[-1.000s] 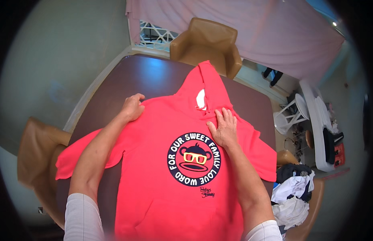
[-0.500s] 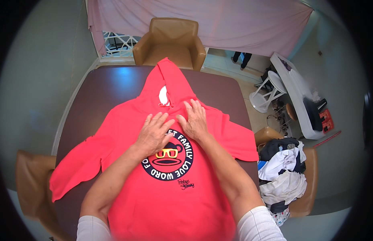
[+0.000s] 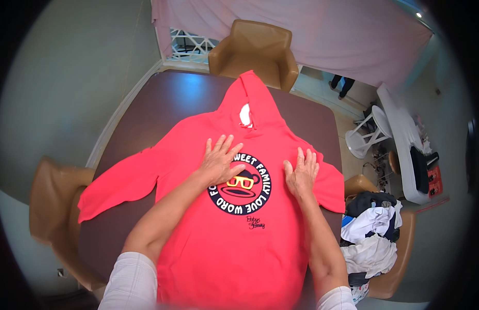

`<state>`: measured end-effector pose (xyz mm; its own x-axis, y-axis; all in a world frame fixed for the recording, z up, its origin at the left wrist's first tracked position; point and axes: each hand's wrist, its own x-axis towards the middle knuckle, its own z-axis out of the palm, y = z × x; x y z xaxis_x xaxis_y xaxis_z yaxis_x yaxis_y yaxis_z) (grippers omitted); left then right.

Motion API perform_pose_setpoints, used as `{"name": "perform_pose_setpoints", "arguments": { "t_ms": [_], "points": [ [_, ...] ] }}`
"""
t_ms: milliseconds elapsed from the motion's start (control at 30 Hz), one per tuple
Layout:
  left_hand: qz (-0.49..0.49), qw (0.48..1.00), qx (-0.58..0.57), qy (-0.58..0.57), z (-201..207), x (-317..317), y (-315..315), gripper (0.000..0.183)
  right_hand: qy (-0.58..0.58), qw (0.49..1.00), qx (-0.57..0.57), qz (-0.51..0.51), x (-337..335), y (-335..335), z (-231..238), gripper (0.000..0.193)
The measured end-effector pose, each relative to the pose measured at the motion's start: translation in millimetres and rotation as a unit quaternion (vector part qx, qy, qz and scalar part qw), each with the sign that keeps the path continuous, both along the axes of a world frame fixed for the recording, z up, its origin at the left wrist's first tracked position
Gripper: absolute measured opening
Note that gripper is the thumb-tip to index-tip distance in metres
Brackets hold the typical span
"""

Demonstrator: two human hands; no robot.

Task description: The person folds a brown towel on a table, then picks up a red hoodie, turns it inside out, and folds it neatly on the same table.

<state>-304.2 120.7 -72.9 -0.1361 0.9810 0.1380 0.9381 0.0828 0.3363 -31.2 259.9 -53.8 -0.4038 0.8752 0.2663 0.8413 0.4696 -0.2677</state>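
Observation:
A red hoodie (image 3: 234, 248) lies front side up on a dark brown table (image 3: 131, 124), its hood at the far end and its sleeves out to either side. A round black and white print with a cartoon face and yellow glasses (image 3: 239, 183) marks its chest. My left hand (image 3: 218, 160) rests flat on the chest, fingers spread, its thumb over the upper left of the print. To the right of the print, near the right sleeve, my right hand (image 3: 302, 173) presses palm down with its fingers extended. Neither hand grips any cloth. Inside the hood a white patch (image 3: 245, 114) shows.
A tan armchair (image 3: 255, 57) stands beyond the table and another tan chair (image 3: 56, 206) is at the left. On a chair at the right lies a heap of clothes (image 3: 371, 232). Farther right are a white stool (image 3: 371, 132) and a white counter (image 3: 404, 139). Someone's legs (image 3: 341, 85) show below the pink curtain.
My right hand has slid right and nearer, from below the neckline to beside the print. My left hand stays on the upper chest. The whole view has shifted.

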Motion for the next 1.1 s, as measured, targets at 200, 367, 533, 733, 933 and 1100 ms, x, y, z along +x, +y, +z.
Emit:
{"name": "perform_pose_setpoints", "arguments": {
  "t_ms": [200,367,533,733,933,1100],
  "points": [
    [0.051,0.997,-0.024,0.042,20,-21,-148,0.077,0.0,0.972,0.006,0.234,-12,-164,24,0.075],
    [0.12,0.992,-0.036,0.027,-4,-27,-248,0.072,-0.002,0.964,-0.002,0.266,0,-218,-4,0.067],
    [0.1,0.994,0.019,0.037,-18,10,-289,0.066,0.015,0.965,0.015,0.261,1,-216,-14,0.063],
    [0.123,0.992,0.022,-0.022,-5,62,-351,0.06,0.017,0.965,0.024,0.261,4,-210,-20,0.059],
    [0.179,0.979,0.088,-0.047,-1,72,-407,0.052,0.083,0.955,0.02,0.285,21,-260,11,0.062],
    [0.287,0.946,0.117,-0.091,21,101,-442,0.047,0.139,0.939,-0.031,0.312,99,-350,51,0.045]
  ]
}}
